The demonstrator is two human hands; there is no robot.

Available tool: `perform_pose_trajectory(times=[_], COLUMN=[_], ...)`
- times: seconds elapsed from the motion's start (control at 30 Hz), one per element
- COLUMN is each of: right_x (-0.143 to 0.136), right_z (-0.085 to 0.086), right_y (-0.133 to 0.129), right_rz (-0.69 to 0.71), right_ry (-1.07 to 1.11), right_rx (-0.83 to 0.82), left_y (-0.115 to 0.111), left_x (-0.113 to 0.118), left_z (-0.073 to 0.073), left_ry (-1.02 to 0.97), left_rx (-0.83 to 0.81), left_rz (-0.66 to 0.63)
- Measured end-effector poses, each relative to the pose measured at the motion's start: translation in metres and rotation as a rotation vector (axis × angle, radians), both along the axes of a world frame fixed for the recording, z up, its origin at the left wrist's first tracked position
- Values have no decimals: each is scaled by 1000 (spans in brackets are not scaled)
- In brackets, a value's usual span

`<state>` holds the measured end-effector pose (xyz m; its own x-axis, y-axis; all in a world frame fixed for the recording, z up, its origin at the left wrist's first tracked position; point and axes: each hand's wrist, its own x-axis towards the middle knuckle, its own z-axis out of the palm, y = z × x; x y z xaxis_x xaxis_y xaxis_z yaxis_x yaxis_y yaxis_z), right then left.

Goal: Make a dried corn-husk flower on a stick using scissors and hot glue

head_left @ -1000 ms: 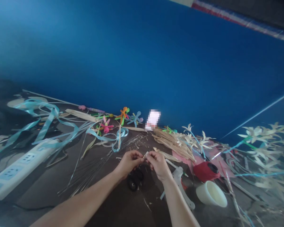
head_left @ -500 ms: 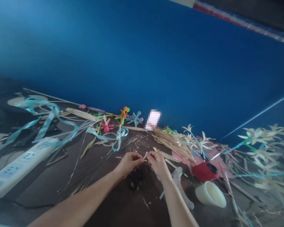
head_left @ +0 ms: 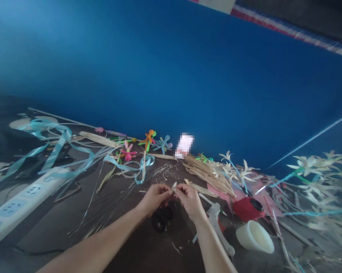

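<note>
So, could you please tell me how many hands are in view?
2: the left hand and the right hand, side by side near the lower middle, with a small pale piece pinched between them. No other hand shows.

Illumination was dim overall. The blue wall (head_left: 148,76) was brightest at the upper left of the frame, falling off toward the right; the upper right corner was near black. A pixelated patch (head_left: 185,144) glared at center. Edge distortion stretched the power strip (head_left: 22,199), lower left. White flowers (head_left: 307,163), right, were smeared. The pale piece (head_left: 174,185), lower center, lacked fine detail.
</note>
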<state>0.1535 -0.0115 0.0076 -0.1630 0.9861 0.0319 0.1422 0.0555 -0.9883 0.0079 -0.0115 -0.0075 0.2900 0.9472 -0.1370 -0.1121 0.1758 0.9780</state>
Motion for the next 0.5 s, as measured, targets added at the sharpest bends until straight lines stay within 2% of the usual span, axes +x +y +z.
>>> perform_pose_trajectory(times=[0.17,0.5], right_x=[0,0], right_z=[-3,-4], right_y=[0,1], right_rz=[-6,-32], right_ry=[-23,-143], right_rx=[28,138], left_y=[0,0], left_x=[1,2], left_z=[-5,-5], left_ry=[39,-70], left_rx=[-4,-32], left_rz=[16,56])
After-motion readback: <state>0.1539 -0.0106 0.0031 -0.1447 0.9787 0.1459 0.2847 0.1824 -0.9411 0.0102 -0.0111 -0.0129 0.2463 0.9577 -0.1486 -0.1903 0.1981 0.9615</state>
